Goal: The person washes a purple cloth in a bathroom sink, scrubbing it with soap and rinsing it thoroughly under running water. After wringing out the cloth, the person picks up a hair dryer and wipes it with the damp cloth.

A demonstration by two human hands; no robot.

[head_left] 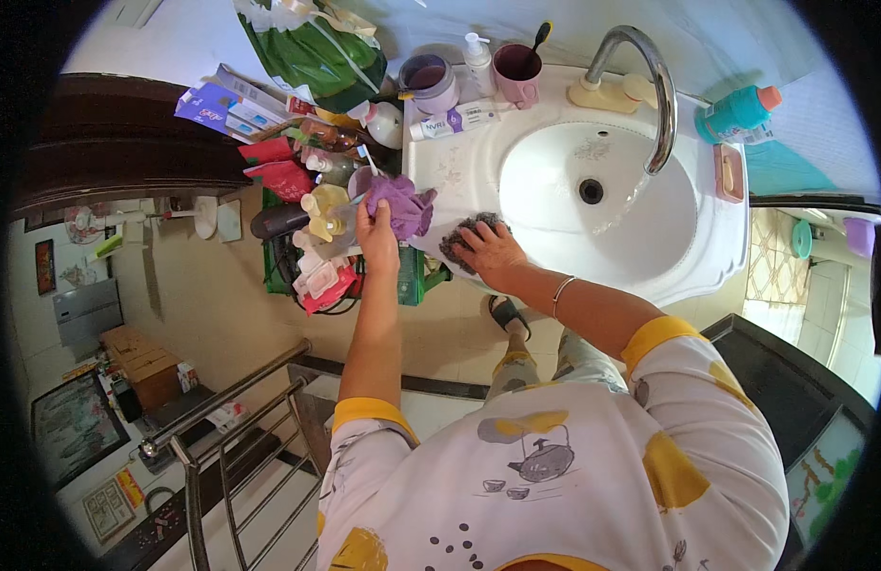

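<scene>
My left hand (380, 231) is closed on a bunched purple cloth (402, 206), held just left of the sink counter, over a crowded rack. My right hand (495, 255) presses a dark grey, curly scouring pad (456, 249) onto the front left rim of the white sink (471, 190). Its fingers are bent over the pad and partly cover it. Behind the basin rises a curved chrome faucet (661, 105), with what looks like a thin stream of water below its spout. The round drain (591, 191) shows dark in the basin.
Along the counter's back left stand a toothpaste tube (455, 122), a pump bottle (478, 67), a pink cup (518, 76) and a jar (428, 84). A soap dish (729, 173) and teal bottle (738, 114) are at right. A metal railing (240, 419) runs behind my left.
</scene>
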